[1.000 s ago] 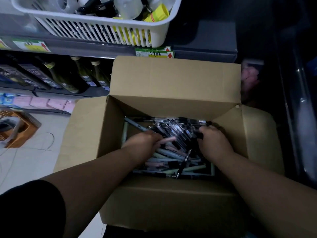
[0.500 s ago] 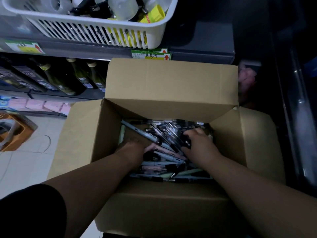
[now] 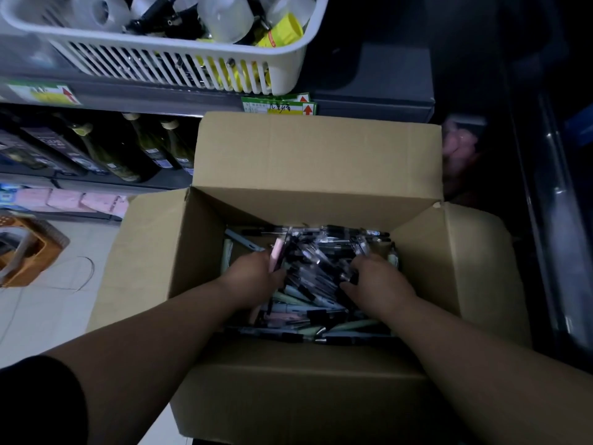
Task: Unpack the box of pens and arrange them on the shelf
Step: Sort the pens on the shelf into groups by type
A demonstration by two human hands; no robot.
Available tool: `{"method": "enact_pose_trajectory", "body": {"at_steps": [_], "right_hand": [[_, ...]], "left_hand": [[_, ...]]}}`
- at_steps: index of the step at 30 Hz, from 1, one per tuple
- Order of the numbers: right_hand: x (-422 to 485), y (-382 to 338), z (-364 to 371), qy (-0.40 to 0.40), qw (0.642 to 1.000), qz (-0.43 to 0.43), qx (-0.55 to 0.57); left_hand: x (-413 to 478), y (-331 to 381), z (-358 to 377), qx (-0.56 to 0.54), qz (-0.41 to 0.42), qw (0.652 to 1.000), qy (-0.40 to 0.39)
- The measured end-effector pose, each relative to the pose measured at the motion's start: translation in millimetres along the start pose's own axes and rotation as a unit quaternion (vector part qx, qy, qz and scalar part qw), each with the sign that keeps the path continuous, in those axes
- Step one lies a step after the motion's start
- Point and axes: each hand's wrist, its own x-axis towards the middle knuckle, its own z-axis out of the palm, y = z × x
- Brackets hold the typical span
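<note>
An open cardboard box (image 3: pixel 317 162) stands in front of me with its flaps spread. Inside lies a heap of loose pens (image 3: pixel 321 309), clear-and-black ones on top, pale green, grey and pink ones below. Both my hands are down in the box. My left hand (image 3: pixel 253 274) grips one side of a raised bundle of clear-and-black pens (image 3: pixel 317 258), with a pink pen against its fingers. My right hand (image 3: pixel 378 281) grips the bundle's other side. The fingertips of both hands are hidden among the pens.
A grey shelf edge (image 3: pixel 369 101) runs behind the box and carries a white slatted basket (image 3: pixel 167 56) of small goods. Bottles (image 3: pixel 144 149) stand on the lower shelf at left. An orange basket (image 3: pixel 29 255) sits on the pale floor. The right side is dark.
Both hands have closed in on the middle of the heap and lifted a bundle of clear-and-black pens a little above the rest. The camera has tilted slightly.
</note>
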Motion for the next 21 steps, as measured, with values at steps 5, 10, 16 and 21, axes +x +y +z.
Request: {"method": "enact_pose_trajectory", "body": {"at_steps": [5,10,16,21], "right_hand": [[3.0,-1.9,4.5,0.017,0.999,-0.011,0.031],[6.5,-12.3,9.9,-0.025,0.998,-0.052,0.022],[5.8,-10.6,13.3,-0.036,0.997,-0.066,0.027],[5.5,-16.6,11.5,-0.048,0.996,-0.077,0.02]], "left_hand": [[-5.7,5.0,-6.5,-0.126,-0.008,0.992,-0.017],[-9.8,1.1,-4.0,-0.267,-0.037,0.962,-0.045],[-12.4,-3.4,-2.9,-0.292,-0.04,0.955,-0.04],[-17.0,-0.7,-6.2,-0.289,-0.063,0.955,-0.033]]}}
